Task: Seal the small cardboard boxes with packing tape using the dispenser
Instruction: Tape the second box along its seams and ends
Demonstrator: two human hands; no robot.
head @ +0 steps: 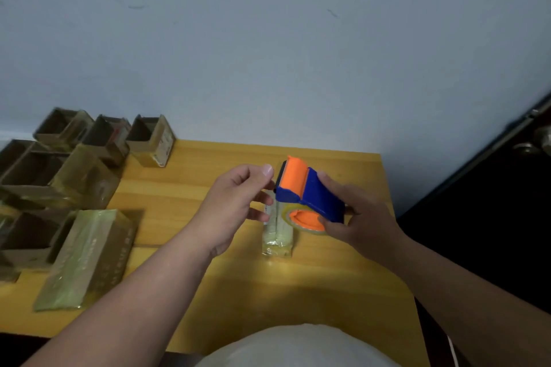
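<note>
The right hand grips the blue-and-orange dispenser by its body, fingers curled round it, held in the air over the table near its far right corner. Directly beneath lies a small box, already shiny with tape, its long axis running from near edge to far edge. The left hand is at the dispenser's front, thumb and forefinger closed as if pinching the tape end, though the tape itself cannot be made out.
</note>
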